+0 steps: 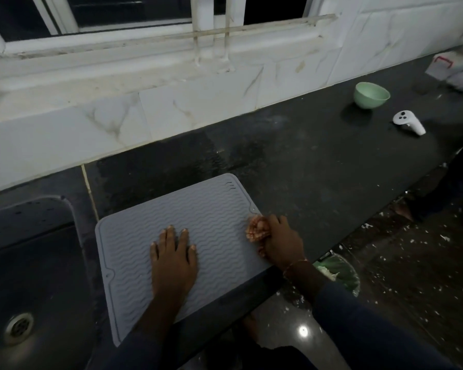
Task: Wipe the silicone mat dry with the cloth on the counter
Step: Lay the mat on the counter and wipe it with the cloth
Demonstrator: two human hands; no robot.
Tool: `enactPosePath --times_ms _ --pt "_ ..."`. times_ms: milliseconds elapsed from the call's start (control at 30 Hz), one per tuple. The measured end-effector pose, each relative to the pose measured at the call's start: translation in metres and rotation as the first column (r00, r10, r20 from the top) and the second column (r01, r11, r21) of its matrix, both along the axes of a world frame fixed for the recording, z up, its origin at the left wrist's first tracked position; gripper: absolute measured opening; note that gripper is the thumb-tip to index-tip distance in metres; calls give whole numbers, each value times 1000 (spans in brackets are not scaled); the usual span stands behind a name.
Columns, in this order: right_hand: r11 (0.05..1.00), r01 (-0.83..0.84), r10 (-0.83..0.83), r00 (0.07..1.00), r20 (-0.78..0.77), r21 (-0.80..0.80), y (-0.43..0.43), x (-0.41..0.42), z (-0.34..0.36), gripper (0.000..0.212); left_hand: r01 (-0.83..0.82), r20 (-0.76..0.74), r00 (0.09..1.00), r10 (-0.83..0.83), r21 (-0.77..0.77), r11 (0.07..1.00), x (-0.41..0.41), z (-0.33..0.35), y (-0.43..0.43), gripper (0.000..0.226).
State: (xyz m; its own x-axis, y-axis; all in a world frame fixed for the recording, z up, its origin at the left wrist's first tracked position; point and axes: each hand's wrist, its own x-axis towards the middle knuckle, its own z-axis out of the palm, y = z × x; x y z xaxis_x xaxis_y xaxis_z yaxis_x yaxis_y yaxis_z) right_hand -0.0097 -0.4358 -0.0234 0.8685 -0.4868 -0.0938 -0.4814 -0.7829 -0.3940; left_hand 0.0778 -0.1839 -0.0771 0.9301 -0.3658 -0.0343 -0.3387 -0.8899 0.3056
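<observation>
A grey silicone mat [198,214] with a wavy ribbed surface lies on the dark counter [318,166], near its front edge. My left hand [173,259] lies flat on the middle of the mat, fingers straight and spread. My right hand [282,241] grips a bunched orange-pink cloth [257,229] and holds it against the mat's right edge, close to the far right corner.
A dark sink [24,276] with a metal drain sits left of the mat. Further right on the counter stand a pale green bowl [371,95] and a white handheld controller [409,122]. A white box [444,65] sits at the far right. Tiled wall and window behind.
</observation>
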Motion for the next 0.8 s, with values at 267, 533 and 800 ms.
enactPosePath --times_ms 267,533,800 --pt "925 -372 365 927 85 75 137 6 -11 25 89 14 996 -89 5 996 -1 -3 6 76" --pt "998 -48 45 996 -76 -31 -22 5 -2 25 -23 14 1000 24 -35 999 -1 6 -2 64" --pt "927 -374 366 922 128 37 110 63 3 26 -14 -5 1000 14 -1 1000 2 1 -3 67"
